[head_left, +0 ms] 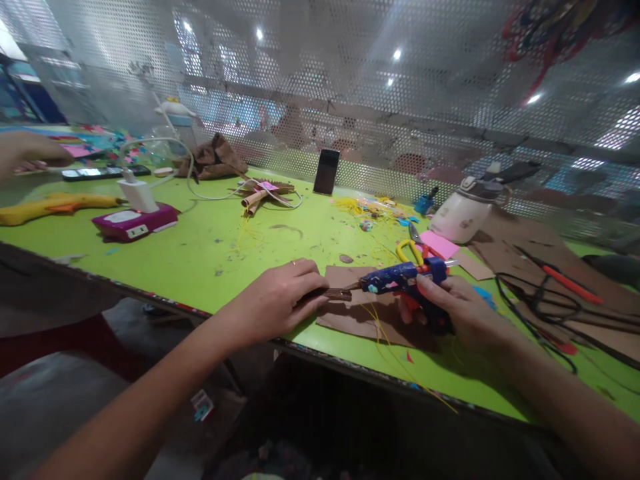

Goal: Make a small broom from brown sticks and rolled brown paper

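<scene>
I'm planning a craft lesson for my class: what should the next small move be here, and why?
Probably squeeze the blue glue gun gently: the right hand grips it with its nozzle close to the free end of the brown ridged piece, which the left hand holds over the brown cardboard.

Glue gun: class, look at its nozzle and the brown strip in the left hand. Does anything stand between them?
Nothing visible does. The right hand holds the glue gun, its nozzle at the free end of the brown strip in the left hand; whether they touch, I cannot tell.
</scene>
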`<state>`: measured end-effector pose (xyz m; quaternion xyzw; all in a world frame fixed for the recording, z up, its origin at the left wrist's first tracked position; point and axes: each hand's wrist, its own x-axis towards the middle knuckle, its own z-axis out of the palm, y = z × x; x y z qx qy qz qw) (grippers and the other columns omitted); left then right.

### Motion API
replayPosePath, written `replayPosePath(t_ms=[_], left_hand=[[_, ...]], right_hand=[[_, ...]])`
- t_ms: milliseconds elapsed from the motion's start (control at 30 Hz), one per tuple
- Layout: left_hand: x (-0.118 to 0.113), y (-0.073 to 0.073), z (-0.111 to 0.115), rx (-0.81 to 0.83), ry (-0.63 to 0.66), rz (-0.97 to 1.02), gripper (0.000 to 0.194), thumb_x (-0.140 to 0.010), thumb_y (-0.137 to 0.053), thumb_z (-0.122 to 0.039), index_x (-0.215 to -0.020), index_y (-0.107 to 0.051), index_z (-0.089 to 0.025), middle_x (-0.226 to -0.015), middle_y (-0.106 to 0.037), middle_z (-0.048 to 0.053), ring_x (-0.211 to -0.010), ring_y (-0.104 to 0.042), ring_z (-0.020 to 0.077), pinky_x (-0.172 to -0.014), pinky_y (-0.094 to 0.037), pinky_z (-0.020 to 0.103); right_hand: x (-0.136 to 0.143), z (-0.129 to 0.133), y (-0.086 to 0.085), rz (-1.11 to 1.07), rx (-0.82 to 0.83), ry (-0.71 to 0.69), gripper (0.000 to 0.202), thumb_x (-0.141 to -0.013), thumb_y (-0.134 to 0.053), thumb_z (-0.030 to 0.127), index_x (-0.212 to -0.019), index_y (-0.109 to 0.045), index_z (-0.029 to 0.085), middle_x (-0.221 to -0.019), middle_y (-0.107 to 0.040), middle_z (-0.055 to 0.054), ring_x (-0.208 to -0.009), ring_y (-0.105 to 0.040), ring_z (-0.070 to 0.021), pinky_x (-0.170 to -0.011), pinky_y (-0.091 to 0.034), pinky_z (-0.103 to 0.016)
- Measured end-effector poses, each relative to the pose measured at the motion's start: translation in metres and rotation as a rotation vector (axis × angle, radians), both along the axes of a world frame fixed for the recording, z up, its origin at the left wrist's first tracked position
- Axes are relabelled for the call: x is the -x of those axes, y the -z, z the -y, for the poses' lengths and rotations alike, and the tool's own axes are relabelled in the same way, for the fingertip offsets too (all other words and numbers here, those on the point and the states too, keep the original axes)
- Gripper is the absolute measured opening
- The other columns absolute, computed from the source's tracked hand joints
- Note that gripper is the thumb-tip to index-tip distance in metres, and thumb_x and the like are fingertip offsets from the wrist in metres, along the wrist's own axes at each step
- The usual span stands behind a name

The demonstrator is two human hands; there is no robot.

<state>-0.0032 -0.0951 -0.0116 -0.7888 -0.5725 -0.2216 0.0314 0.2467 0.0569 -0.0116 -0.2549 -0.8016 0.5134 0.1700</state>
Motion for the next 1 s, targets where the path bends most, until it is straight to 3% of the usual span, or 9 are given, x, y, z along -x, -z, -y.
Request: replayPosePath(t_ms=[300,500,1000], left_hand=[[0.0007,-0.0012,0.0013,0.002,0.013,0.042,0.025,-0.093,-0.04,-0.027,-0.103,-0.06,-0.016,-0.09,-0.056,0.008,-0.082,-0.054,0.0166,-0.072,-0.043,0.027],[0.001,-0.0007,0.0019,-0.038,-0.014,0.066,0.024,-0.093,-0.04,-0.028,-0.102,-0.059,-0.016,-0.091,-0.057,0.008,-0.084,-0.054,0.017,-0.074,-0.044,0.028],[0.0002,-0.0012,-0.0008,0.035,-0.038,0.024,0.027,-0.093,-0.039,-0.029,-0.1,-0.061,-0.015,-0.088,-0.055,0.007,-0.079,-0.054,0.0162,-0.069,-0.042,0.026]], right_hand=[[0.0039,0.0039,-0.0002,-0.046,0.046,-0.016,0.05,-0.089,-0.044,0.053,-0.068,-0.065,0.014,-0.064,-0.063,-0.006,-0.053,-0.048,-0.0118,-0.049,-0.037,-0.025],[0.0026,0.005,0.0018,-0.091,0.118,0.055,0.047,-0.088,-0.044,0.054,-0.074,-0.064,0.014,-0.067,-0.064,-0.007,-0.054,-0.05,-0.014,-0.05,-0.04,-0.027],[-0.0008,0.0034,0.0019,-0.002,-0.027,0.017,0.051,-0.089,-0.043,0.054,-0.07,-0.068,0.014,-0.06,-0.058,-0.005,-0.052,-0.047,-0.012,-0.048,-0.032,-0.025]])
